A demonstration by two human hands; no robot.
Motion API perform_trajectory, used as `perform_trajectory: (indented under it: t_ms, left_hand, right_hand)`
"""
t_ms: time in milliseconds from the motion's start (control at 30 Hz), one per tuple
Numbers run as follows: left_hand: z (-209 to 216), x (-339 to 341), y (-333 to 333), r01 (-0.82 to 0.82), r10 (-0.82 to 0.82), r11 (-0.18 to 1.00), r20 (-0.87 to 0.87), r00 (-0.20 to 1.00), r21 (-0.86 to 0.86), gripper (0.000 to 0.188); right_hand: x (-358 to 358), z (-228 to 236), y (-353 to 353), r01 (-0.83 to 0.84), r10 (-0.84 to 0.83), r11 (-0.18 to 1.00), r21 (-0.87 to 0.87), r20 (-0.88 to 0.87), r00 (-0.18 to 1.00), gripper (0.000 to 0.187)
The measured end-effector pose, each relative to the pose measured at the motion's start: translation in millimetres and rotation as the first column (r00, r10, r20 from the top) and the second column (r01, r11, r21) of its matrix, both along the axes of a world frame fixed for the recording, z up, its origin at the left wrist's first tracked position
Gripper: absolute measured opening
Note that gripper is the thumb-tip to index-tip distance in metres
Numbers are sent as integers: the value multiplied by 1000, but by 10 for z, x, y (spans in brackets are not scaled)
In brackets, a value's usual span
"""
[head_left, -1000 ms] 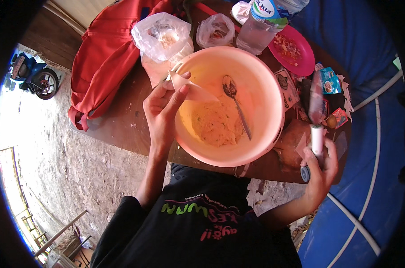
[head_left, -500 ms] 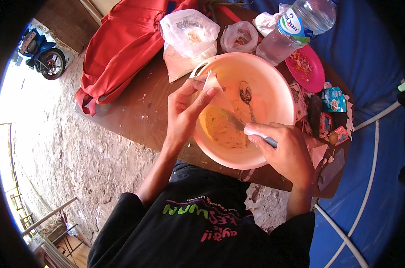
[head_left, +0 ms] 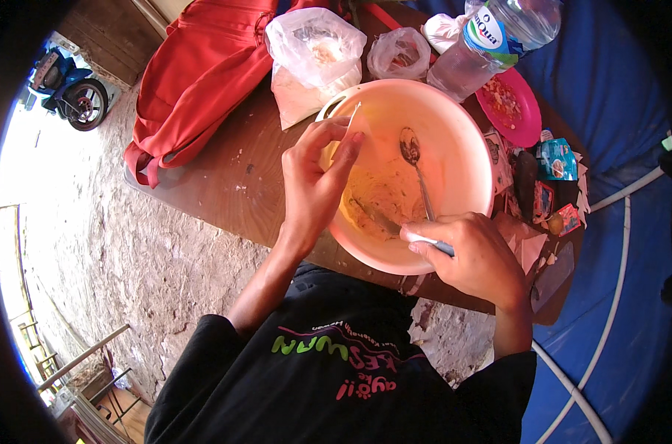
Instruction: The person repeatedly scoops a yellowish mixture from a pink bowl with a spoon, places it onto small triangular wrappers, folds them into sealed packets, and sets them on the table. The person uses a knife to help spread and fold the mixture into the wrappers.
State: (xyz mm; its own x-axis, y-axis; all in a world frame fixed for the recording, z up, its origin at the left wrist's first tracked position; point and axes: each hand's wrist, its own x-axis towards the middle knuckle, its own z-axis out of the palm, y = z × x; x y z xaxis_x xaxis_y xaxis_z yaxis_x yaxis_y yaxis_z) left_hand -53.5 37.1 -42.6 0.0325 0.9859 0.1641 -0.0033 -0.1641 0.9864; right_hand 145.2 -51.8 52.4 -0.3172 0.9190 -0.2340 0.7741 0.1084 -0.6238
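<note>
A thin pale sheet [head_left: 356, 117], like a dough wrapper, is pinched between the thumb and fingers of my left hand [head_left: 312, 174] above the left side of a pale basin [head_left: 465, 122]. It shows nearly edge-on. In my right hand [head_left: 478, 255] is a knife [head_left: 432, 243] with a white and grey handle. Its blade tilts down into a yellowish, lumpy paste [head_left: 373, 196] on the basin's bottom. Beyond that hand, a metal spoon [head_left: 423, 185] leans in the basin, its bowl smeared with paste.
Behind the basin are plastic bags [head_left: 313, 48], a water bottle [head_left: 473, 63] and a pink plate [head_left: 512, 111] with chopped bits. Packets [head_left: 556, 159] and scraps crowd the wooden table's [head_left: 232, 196] right end. A red bag [head_left: 195, 89] lies at the left.
The knife has dropped away from the pale sheet, its blade now down in the paste. My left hand has turned the sheet nearly edge-on.
</note>
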Motion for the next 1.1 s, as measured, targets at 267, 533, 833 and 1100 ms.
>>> perform_trajectory:
  t_ms: [267, 533, 833, 1100]
  left_hand:
    - [-1, 32, -65, -48, 102, 983, -304, 947, 178, 17]
    - [21, 21, -62, -17, 22, 998, -83, 996, 66, 17]
    - [336, -102, -74, 57, -44, 998, 389, 920, -21, 22]
    - [428, 175, -138, 405, -272, 865, 402, 874, -296, 32]
  right_hand:
    - [86, -23, -106, -16, 3, 994, -109, -111, 994, 21]
    - [267, -59, -120, 120, -358, 849, -515, -393, 847, 28]
    - [696, -39, -397, 261, -571, 793, -550, -521, 635, 36]
    - [622, -121, -540, 181, -399, 917, -356, -786, 473, 36]
